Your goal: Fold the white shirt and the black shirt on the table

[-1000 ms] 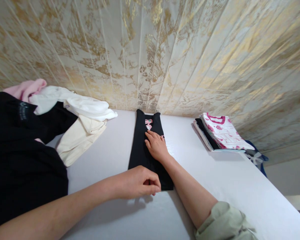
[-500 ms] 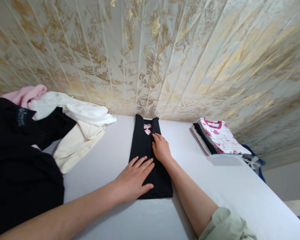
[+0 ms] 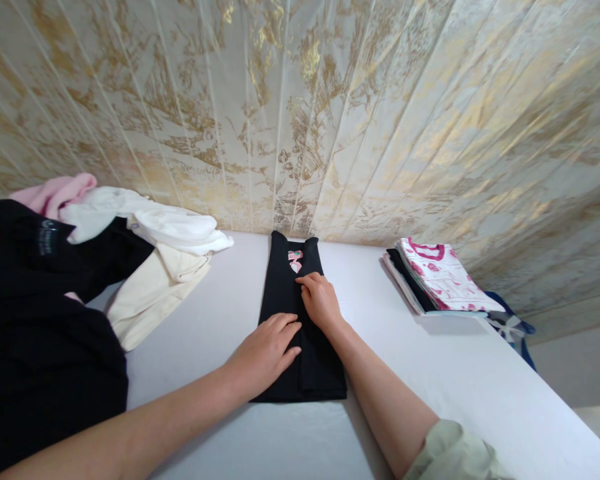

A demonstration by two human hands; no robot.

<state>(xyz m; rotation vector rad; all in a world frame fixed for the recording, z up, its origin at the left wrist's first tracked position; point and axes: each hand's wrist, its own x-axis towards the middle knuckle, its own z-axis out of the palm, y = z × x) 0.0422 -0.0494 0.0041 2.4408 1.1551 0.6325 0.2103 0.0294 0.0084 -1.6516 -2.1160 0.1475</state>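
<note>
A black garment point(image 3: 280, 293), folded into a long narrow strip, lies on the white table point(image 3: 220, 427) with a small pink print showing near its far end. My left hand point(image 3: 273, 343) rests on the strip's near left part, palm down, fingers loosely apart. Farther up and to the right, my right hand point(image 3: 320, 297) touches the cloth just below the print, with its fingers bent and its fingertips at the middle of the strip. Whether the right fingers pinch any cloth is hard to see.
Heaped clothes lie at the left: a large black garment point(image 3: 45, 347), white cloth point(image 3: 170, 227), cream cloth point(image 3: 155, 293) and pink cloth point(image 3: 55, 193). A folded stack point(image 3: 445, 277) sits at the right, near a blue item point(image 3: 520, 333). A gold-patterned curtain point(image 3: 300, 120) hangs behind.
My right hand has shifted slightly left, towards the strip's middle. My left hand's fingers have drawn closer together and moved a little left. More of the garment's near left corner shows.
</note>
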